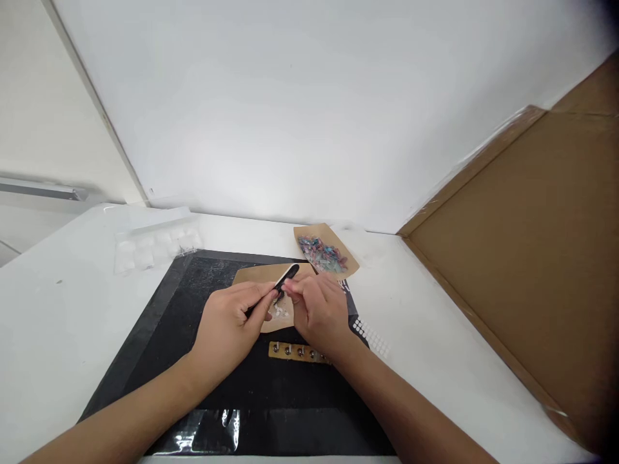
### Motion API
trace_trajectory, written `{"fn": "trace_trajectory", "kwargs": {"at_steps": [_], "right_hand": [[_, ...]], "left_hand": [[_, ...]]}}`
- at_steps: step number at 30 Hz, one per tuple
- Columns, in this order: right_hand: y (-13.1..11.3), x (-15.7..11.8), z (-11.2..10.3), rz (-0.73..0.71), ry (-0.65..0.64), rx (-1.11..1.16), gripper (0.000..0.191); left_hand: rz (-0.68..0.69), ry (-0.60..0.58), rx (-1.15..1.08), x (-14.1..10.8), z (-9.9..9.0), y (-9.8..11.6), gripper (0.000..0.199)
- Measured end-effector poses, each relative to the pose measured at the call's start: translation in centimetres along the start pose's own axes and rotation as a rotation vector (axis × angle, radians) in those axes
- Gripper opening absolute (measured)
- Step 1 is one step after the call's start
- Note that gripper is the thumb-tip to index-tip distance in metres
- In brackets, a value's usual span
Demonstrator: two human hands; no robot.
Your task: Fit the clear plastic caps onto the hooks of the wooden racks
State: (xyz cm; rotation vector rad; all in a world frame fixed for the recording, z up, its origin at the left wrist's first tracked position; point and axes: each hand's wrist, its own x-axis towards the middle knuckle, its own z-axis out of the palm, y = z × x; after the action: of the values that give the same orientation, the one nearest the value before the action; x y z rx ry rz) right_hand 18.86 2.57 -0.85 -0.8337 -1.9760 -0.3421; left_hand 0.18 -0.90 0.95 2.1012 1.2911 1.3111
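Between the thumb and fingers of my left hand (pixel 232 322) is a slim black nail file (pixel 289 276) with a pale edge, tilted up to the right. My right hand (pixel 319 309) is closed in a pinch at the file's upper part; whatever its fingertips hold is too small and covered to make out. Below both hands lies brown paper (pixel 249 276) with small whitish bits (pixel 280 312) on it. Closer to me, a yellowish strip (pixel 294 351) carries several round metal pieces, its right end hidden by my right wrist.
A black mat (pixel 193 335) covers the white table (pixel 435 322). Brown paper with glossy blue, pink and clear pieces (pixel 322 253) lies behind. A clear compartment box (pixel 155 248) is at left, small white squares (pixel 371 336) at right. A cardboard panel (pixel 522 258) borders the right side.
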Motion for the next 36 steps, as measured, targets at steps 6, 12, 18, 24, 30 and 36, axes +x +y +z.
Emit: {"fn": "trace_trajectory", "kwargs": {"at_steps": [6,12,18,24,30,36], "right_hand": [[0.0,0.4,-0.2,-0.03,0.115,-0.067,0.018],[0.2,0.3,-0.1,-0.054,-0.011,-0.007,0.019],[0.7,0.2,0.1,-0.017,0.019,-0.047,0.019],[1.2,0.2,0.1,-0.031,0.008,-0.069,0.019],[1.0,0.3,0.0,-0.053,-0.065,-0.032,0.02],[1.0,0.2,0.1,-0.039,-0.035,-0.032,0.019]], "left_hand": [[-0.001,0.038,-0.057,0.1,0.0,0.3,0.021],[-0.045,-0.031,-0.059,0.2,-0.1,0.2,0.019],[-0.099,-0.062,-0.081,0.4,-0.3,-0.1,0.019],[-0.105,-0.093,-0.082,0.5,-0.3,-0.3,0.022],[-0.143,-0.129,-0.093,0.6,-0.5,-0.2,0.023],[-0.211,-0.129,-0.113,0.5,-0.6,-0.3,0.022]]}}
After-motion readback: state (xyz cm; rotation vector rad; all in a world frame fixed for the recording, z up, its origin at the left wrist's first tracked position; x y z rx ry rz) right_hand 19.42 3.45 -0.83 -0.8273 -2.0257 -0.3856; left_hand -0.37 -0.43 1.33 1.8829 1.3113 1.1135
